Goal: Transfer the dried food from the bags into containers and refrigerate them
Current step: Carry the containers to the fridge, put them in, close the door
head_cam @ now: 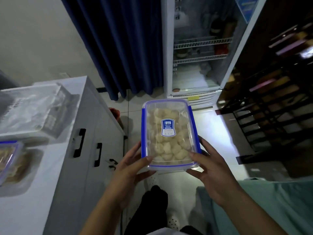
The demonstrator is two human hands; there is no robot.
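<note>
Both hands hold a clear container (169, 133) with a blue-edged lid in the air at the centre of the view, its long side pointing toward 12 o'clock. The left hand (130, 167) grips the near corner at 7 o'clock, thumb on the lid and fingers curled beneath. The right hand (213, 168) clamps the near corner at 5 o'clock in the same way. The lid is on, and pale dried food pieces (171, 150) fill the box under a blue label (168, 127).

At 1 o'clock stands a white refrigerator (199, 73) with wire shelves (201, 42) carrying blurred items; its door frame (243, 41) swings out toward 2 o'clock. Pale floor tiles (211, 126) lie between the container and the refrigerator. A dark blue curtain (122, 44) hangs at 11 o'clock, just beside the refrigerator.

At 9 o'clock a grey cabinet (94, 133) with black handles bears a crumpled clear plastic bag (30, 109) and, at 8 o'clock, a second lidded container (8, 160) of brownish food. A dark rack (271, 107) of boxes fills 3 o'clock. Green fabric (279, 200) lies at 4 o'clock, under the right forearm.
</note>
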